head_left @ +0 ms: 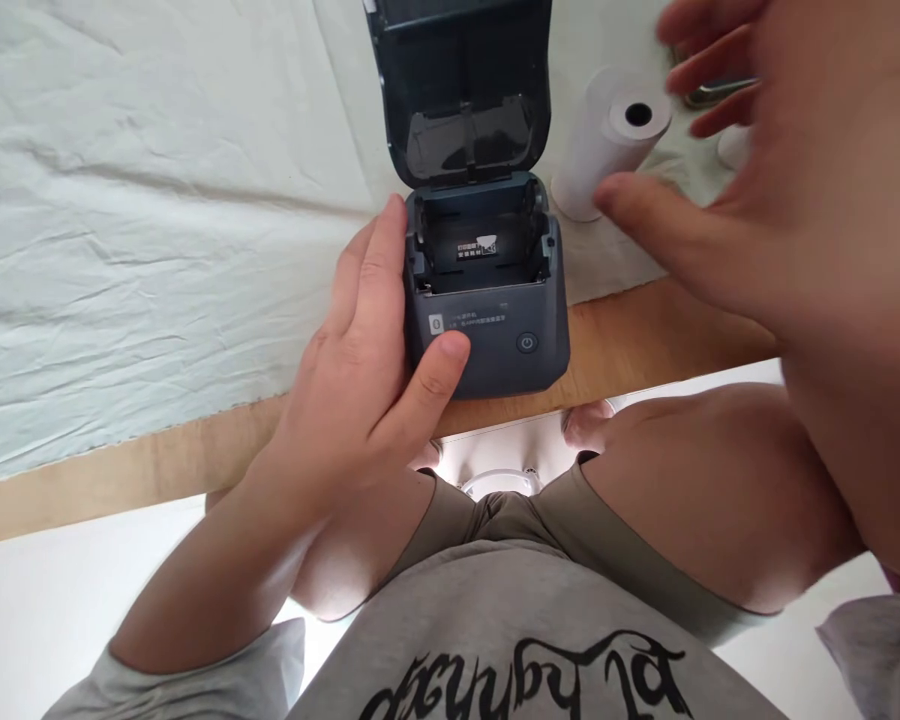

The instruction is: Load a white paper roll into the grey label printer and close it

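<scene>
A dark blue portable thermal printer [495, 350] sits at the table's front edge. Its lid [465, 90], with a clear window, is swung up and back, exposing the paper bay, where a printed label shows. My left hand [367, 330] grips the printer's left side, the thumb lying over the front face beside a Bluetooth mark. To the right of the printer stands a white paper roll [600, 150] with a dark core. My right hand [780, 180], slightly blurred, is beside the roll with fingers and thumb spread and nothing visible in it.
A pale cloth [157, 200] with creases covers most of the table, leaving a wooden front edge [157, 445] bare. Behind my right fingers, a dark-edged object [709, 95] and a small white item [733, 147] are partly hidden. My legs are below the edge.
</scene>
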